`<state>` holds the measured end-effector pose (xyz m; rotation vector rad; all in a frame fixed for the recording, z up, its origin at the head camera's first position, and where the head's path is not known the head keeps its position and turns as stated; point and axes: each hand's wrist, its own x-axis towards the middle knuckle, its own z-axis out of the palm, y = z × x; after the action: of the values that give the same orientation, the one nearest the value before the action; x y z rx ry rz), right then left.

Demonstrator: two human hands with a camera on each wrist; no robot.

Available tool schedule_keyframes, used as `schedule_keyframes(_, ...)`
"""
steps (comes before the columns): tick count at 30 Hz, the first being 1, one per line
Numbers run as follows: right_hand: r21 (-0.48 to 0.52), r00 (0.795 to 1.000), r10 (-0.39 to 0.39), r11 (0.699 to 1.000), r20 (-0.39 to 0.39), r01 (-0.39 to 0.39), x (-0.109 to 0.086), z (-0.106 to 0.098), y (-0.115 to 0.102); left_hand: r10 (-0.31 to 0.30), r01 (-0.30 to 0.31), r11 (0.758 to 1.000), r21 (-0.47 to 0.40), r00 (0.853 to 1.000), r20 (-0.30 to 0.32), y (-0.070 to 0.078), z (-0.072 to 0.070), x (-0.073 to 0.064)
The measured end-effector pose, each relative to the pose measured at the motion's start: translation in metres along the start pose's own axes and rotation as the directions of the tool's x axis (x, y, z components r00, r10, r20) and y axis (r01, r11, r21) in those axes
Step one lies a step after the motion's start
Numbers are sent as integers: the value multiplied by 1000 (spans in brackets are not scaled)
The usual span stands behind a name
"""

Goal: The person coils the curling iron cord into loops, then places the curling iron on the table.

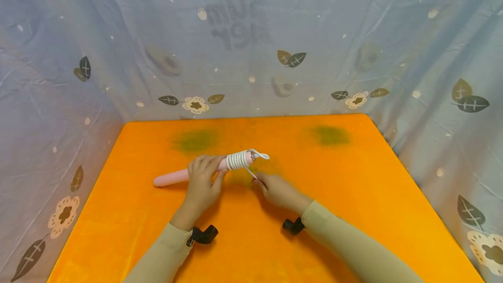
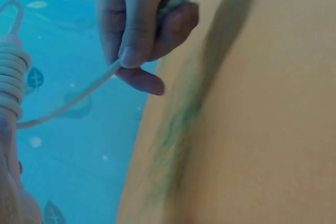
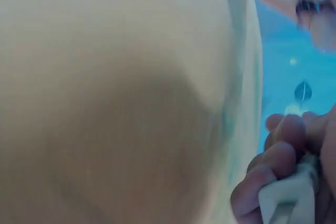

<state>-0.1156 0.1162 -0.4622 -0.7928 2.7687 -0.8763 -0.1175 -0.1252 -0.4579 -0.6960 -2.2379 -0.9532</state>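
A long pink rod (image 1: pixel 171 177) with a rounded end lies slanted in my left hand (image 1: pixel 202 182), which grips it near the middle. White cord (image 1: pixel 237 160) is wound in several close turns round its right part, with a small loop (image 1: pixel 262 156) sticking out past that end. From the coil a stretch of cord (image 2: pixel 73 100) runs to my right hand (image 1: pixel 283 193), whose thumb and fingers pinch it. In the right wrist view, a white blocky piece (image 3: pixel 286 195) shows within the curled right fingers (image 3: pixel 278 158); its kind is unclear.
An orange-covered table (image 1: pixel 243 248) with greenish patches lies beneath both hands. Patterned curtains (image 1: pixel 251 47) enclose its back and sides. Black wrist-worn devices (image 1: pixel 205 234) sit at both cuffs, close above the table.
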Motion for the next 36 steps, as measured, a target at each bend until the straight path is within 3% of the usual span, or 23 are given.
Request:
schedule_keyframes(6, -153, 994, -104, 983, 16, 105, -10, 11, -36, -19, 18, 999, 28, 1000, 24, -3, 6, 3)
schedule_keyframes(14, -389, 965, -260, 891, -17, 233, -9, 2, -72, -12, 2, 995, 104, 996, 93, -5, 14, 2)
schedule_keyframes(17, -505, 951, -308, 827, -37, 248, -6, -10, -81, -2, -17, 992, 127, 989, 146, -4, 16, 0)
schedule_keyframes(21, -664, 934, -355, 707, -36, 243, 1, -31, -89, -1, -35, 987, 160, 974, 225, -3, 19, -3)
schedule_keyframes(26, -727, 927, -374, 627, 33, 279, 20, -59, -87, 23, -83, 979, 186, 953, 302, 0, 20, -8)
schedule_keyframes(30, -710, 930, -359, 637, 73, 302, 36, -77, -79, 61, -129, 975, 180, 937, 345, 3, 22, -14)
schedule_keyframes(33, -649, 942, -322, 698, 93, 303, 41, -86, -71, 65, -139, 972, 187, 933, 355, 4, 22, -18)
schedule_keyframes(36, -583, 948, -300, 754, 104, 302, 39, -93, -63, 51, -126, 971, 204, 940, 338, 2, 21, -19)
